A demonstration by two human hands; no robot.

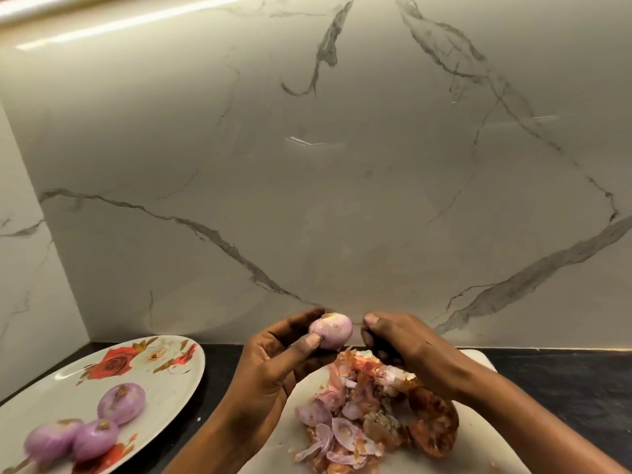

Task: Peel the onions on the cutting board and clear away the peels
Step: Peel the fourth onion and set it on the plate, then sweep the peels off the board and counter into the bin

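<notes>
Head | dark counter (564, 381) | white cutting board (485, 453) | veined marble wall (342, 200) behind

Beside the cutting board (489, 453), the left hand (273, 357) at its left edge and the right hand (407, 343) over its far edge are bare, with short plain nails, and the left forearm (219, 436) and right forearm (513, 398) are likewise uncovered.

A pale purple, peeled onion (330, 330) is raised over the 11 o'clock edge of the white cutting board (485, 449). Pink and orange peels (355, 419) lie heaped mid-board. Three peeled onions (121, 403) sit off-board at 9 o'clock.
</notes>
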